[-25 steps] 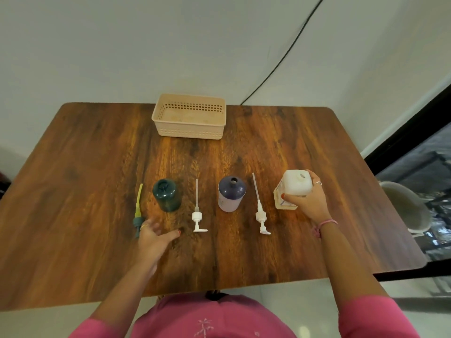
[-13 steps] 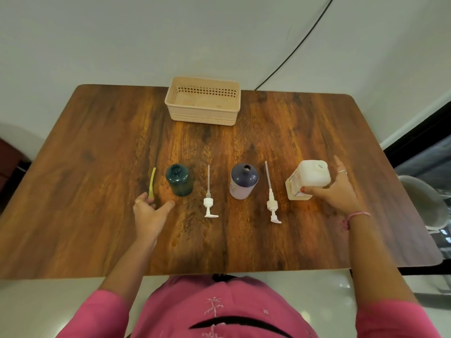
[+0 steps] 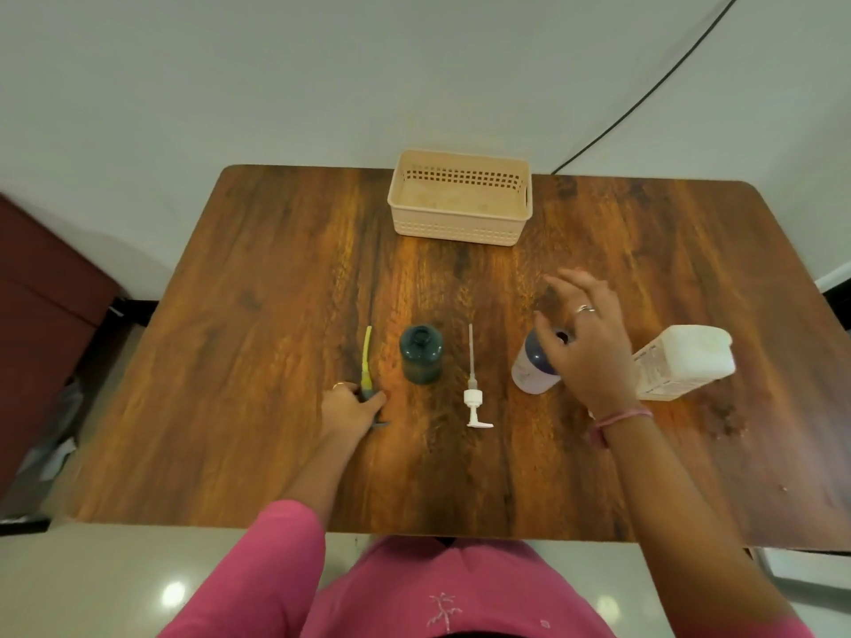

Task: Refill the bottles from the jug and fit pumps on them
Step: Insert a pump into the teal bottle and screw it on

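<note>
A dark green bottle [image 3: 421,354] and a purple bottle [image 3: 529,368] stand uncapped in a row on the wooden table [image 3: 276,292]. The white jug [image 3: 681,361] stands at the right end, apart from my hands. My left hand [image 3: 352,407] grips the dark head of a pump with a yellow tube [image 3: 367,356], which lies left of the green bottle. My right hand [image 3: 587,343] hovers with spread fingers over the purple bottle's mouth, holding nothing. A white pump [image 3: 473,389] lies between the bottles. The second white pump is hidden under my right hand.
A beige perforated basket [image 3: 460,198] sits at the table's far edge. A black cable [image 3: 644,94] runs down the wall behind it. A dark red cabinet [image 3: 41,306] stands left of the table.
My right hand let go of the jug and moved left over the purple bottle. My left hand closed on the head of the yellow-tube pump. The camera tilted further down.
</note>
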Tool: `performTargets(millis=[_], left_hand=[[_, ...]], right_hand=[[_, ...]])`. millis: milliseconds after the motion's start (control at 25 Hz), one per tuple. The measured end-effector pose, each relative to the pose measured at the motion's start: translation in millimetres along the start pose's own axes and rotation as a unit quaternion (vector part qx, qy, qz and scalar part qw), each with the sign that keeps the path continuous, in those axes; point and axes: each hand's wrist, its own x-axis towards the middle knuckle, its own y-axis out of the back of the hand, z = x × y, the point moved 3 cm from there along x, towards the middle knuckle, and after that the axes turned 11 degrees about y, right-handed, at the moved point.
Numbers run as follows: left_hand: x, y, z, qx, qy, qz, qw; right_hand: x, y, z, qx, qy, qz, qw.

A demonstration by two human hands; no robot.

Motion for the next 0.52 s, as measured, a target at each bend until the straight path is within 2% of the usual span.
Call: performTargets(millis=[120,240,320,400,520], left_hand=[[10,1,2,-0.012,0.026,-0.023,0.999],[4,16,6,-0.128,0.038,-0.067,0.989],[-8,37,16,-0.253,0.019,-0.111,0.961],[-23,60,32,-0.328,-0.016,-0.162,0.931],[-47,85,56,-0.313,-0.079,-0.193,0.927]], right_hand=[[8,-37,-32,0.037,0.038,-0.057,0.997],[12,-60,-57,0.078,0.099,-0.086,0.988],[18,-69,-73,0.093,0.156,-0.102,0.978],[25,-78,-91,0.112,0.202,-0.134,0.964],[34,-89,-117,0.111,0.277,-0.164,0.94]])
